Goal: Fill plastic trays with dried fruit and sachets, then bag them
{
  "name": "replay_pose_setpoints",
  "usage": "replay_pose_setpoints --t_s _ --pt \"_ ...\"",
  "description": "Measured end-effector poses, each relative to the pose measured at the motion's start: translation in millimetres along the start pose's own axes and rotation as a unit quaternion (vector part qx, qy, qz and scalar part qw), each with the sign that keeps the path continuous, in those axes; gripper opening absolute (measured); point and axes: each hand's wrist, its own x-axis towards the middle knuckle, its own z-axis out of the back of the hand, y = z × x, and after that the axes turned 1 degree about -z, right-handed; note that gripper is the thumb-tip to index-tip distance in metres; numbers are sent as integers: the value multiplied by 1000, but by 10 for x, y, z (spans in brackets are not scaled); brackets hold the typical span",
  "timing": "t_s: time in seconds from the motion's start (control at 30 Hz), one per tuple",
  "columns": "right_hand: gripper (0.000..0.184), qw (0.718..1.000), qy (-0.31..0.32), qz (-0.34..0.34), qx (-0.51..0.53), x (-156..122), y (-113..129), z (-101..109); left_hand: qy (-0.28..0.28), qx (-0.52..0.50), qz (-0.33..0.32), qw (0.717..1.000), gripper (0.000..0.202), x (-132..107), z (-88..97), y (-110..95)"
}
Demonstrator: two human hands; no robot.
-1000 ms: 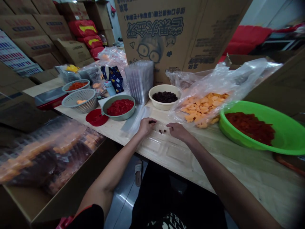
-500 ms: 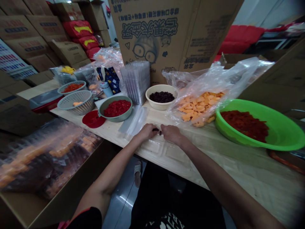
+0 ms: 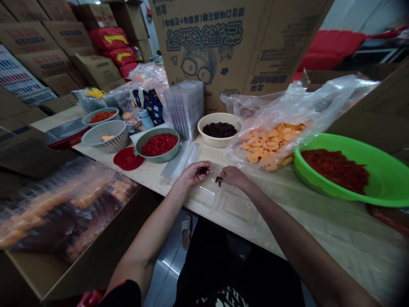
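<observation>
Your hands had parted: your left hand [image 3: 193, 175], half-curled, cradled dark dried pieces [image 3: 203, 170], while your right hand [image 3: 234, 177] pinched another dark piece [image 3: 218, 180] just above the clear plastic tray [image 3: 226, 209].

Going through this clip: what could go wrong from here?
The dark pieces in the left hand and at the fingertips of the right hand are small, so they could slip and scatter over the clear tray.

The tray sits close to the table's front edge, so a bump might tip it off.

The open bag of orange pieces lies near the right hand and could be knocked, spilling them.
</observation>
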Motion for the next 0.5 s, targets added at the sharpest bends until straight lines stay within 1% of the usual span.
replay_pose_setpoints --t_s 0.07,0.1,0.13,0.17,0.2,0.23,0.27,0.3,0.37,0.5 --pt "33 1000 -10 7 10 -25 -70 49 -37 43 -12 998 24 -8 -5 -2" --pt "33 1000 -18 7 15 -48 -100 73 -65 97 -28 993 24 -10 -23 1" --pt "33 1000 -24 4 19 -78 -121 94 -94 176 -49 979 23 -14 -52 6" --pt "32 999 -28 0 22 -117 -129 109 -118 268 -69 954 20 -20 -91 11" --pt "32 999 -29 -5 24 -164 -120 114 -133 360 -81 920 18 -28 -136 18" --pt "31 999 -27 -10 25 -218 -93 109 -134 436 -83 886 17 -37 -186 27" --pt "29 999 -20 -15 25 -276 -48 93 -125 487 -73 861 18 -44 -235 40" --pt "28 999 -11 -21 24 -336 14 64 -114 517 -61 846 19 -49 -281 58" --pt "28 999 7 -41 23 -448 169 -20 -97 540 -45 835 21 -45 -349 106" --pt "36 996 15 -85 28 -573 477 -192 -77 542 -53 835 18 -9 -375 180"
